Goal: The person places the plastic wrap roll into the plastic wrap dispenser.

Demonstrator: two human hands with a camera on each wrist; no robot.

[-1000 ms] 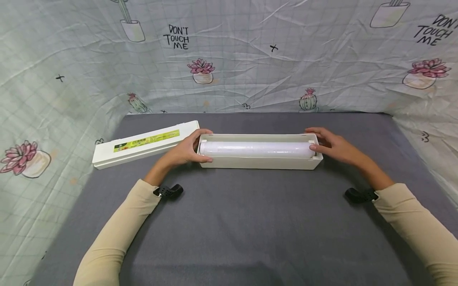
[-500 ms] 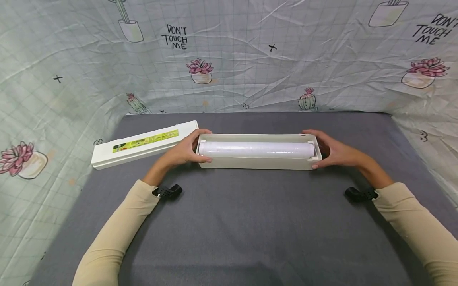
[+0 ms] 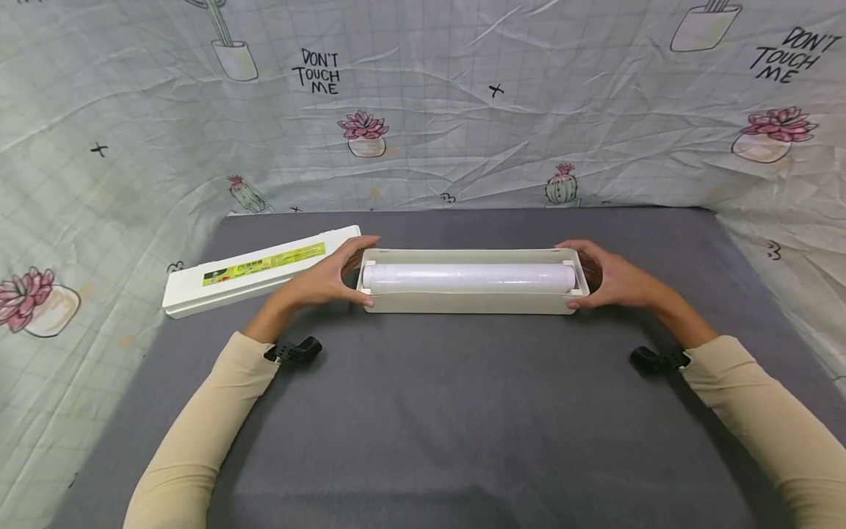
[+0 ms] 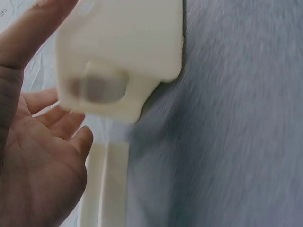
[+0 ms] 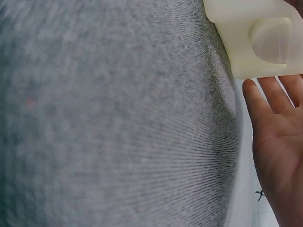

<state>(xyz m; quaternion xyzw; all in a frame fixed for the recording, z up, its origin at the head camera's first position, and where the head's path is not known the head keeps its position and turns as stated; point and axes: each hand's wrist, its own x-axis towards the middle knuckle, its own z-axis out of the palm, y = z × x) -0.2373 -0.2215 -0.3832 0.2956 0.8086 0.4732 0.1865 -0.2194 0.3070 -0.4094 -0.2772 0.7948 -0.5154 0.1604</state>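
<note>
In the head view a long white plastic cling film box [image 3: 476,303] lies lidless on the grey cloth. Inside it, lengthwise, sits a white roll of cling film [image 3: 469,278]. My left hand [image 3: 324,279] spans the box's left end, thumb at the front corner and fingers at the back one. At the opposite end my right hand [image 3: 611,278] grips in the same way. A gap shows between each palm and the box. Both wrist views show a box end wall, [image 4: 123,42] on the left and another end wall [image 5: 241,52] on the right, each with a round opening.
The white lid [image 3: 185,290] with a yellow-green label lies slanted at the left, partly behind my left hand. Grey cloth [image 3: 463,411] covers the table. A patterned curtain [image 3: 423,88] hangs behind and along the sides.
My right thumb has moved from the roll's end to the front of the box. My left hand has shifted slightly outward along the corner. The box has stayed in place; the view shifted slightly.
</note>
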